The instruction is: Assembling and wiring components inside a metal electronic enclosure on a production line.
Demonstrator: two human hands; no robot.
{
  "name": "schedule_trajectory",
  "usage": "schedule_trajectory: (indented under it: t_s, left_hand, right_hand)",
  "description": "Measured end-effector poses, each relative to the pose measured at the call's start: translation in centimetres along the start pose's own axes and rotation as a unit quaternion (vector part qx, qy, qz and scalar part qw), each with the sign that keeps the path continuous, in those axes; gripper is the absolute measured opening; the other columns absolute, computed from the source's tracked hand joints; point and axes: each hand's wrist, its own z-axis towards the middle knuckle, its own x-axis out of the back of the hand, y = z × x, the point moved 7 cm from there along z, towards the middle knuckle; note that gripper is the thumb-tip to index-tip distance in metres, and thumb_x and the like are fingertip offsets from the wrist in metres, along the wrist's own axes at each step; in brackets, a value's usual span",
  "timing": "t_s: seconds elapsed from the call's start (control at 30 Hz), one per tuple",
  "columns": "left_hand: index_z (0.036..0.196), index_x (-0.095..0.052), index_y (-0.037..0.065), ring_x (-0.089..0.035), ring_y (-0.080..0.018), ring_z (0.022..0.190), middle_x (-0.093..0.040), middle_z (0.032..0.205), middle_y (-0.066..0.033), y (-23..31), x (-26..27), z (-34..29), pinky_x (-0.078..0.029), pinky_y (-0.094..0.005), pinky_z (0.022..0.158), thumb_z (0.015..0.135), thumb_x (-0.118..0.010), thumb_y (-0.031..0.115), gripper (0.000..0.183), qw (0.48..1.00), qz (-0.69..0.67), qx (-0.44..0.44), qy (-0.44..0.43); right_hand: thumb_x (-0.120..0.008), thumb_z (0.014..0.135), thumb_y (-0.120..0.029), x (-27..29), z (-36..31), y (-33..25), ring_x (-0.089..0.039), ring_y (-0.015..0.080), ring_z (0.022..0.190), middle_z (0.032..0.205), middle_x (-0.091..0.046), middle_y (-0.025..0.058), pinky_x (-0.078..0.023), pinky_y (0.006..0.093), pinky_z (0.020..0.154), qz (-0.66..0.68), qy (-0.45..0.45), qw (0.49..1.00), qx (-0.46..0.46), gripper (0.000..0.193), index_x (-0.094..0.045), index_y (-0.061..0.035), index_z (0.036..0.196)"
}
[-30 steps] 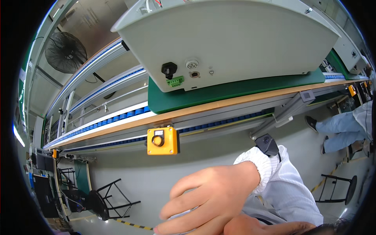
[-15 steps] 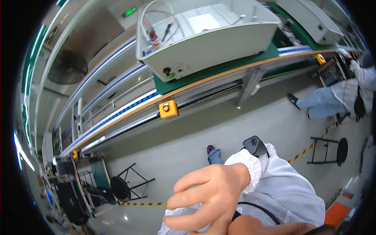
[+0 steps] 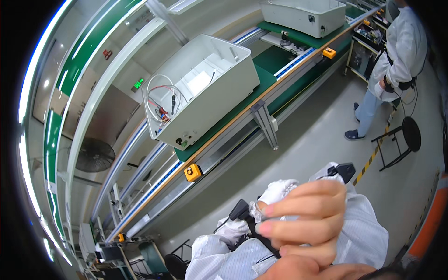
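Observation:
Large and close, my right hand (image 3: 312, 217) has its fingers bent together and pointing left. Its thumb is hidden, and I cannot make out anything in its grip. Beyond its fingertips a little of my left hand (image 3: 262, 206) shows by a ruffled white cuff (image 3: 278, 190); its fingers are hidden. Black devices sit at both sleeves, a left one (image 3: 240, 209) and a right one (image 3: 344, 171). Neither hand touches the open pale housing (image 3: 219, 95), which stands on the line farther off with red and white wires (image 3: 164, 112) inside.
The housing rests on a green board (image 3: 266, 84) on the conveyor line. A yellow button box (image 3: 192, 172) is fixed to its near edge. A second pale housing (image 3: 298, 21) stands farther along. At right are a person (image 3: 396, 60) and a black stool (image 3: 410, 134).
The view has swung, so the housing appears lower and farther left. My right hand has risen to the right in the picture, its fingers more curled. The left sleeve's device now shows.

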Motion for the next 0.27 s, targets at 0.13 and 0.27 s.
schedule_trajectory:
  t_s: [0.13, 0.27]
  left_hand:
    - [0.116, -0.057, 0.010, -0.061, -0.0373, 0.093, -0.065, 0.097, -0.0195, -3.3, -0.2, 2.3, -0.047, -0.0439, 0.083, 0.093, -0.051, 0.031, 0.031, 0.992, 0.123, -0.017, 0.037]
    - [0.123, -0.055, 0.014, -0.063, -0.0345, 0.094, -0.066, 0.103, -0.0160, -3.8, 3.8, 2.0, -0.049, -0.0410, 0.082, 0.095, -0.051, 0.032, 0.034, 0.994, -0.027, 0.016, 0.108]
  right_hand:
    - [-0.059, 0.079, -0.002, 2.7, 1.7, 2.9, -0.059, 0.0235, 0.081, 0.120, -0.055, 0.0024, -0.045, 0.0335, 0.060, -0.049, 0.083, 0.995, -0.009, 0.029, -0.044, -0.0171, 0.099]
    - [-0.050, 0.085, -0.002, 3.8, 2.2, 5.4, -0.050, 0.0240, 0.099, 0.141, -0.038, -0.0029, -0.044, 0.0373, 0.068, -0.105, 0.154, 0.981, 0.062, 0.043, -0.046, -0.0252, 0.122]
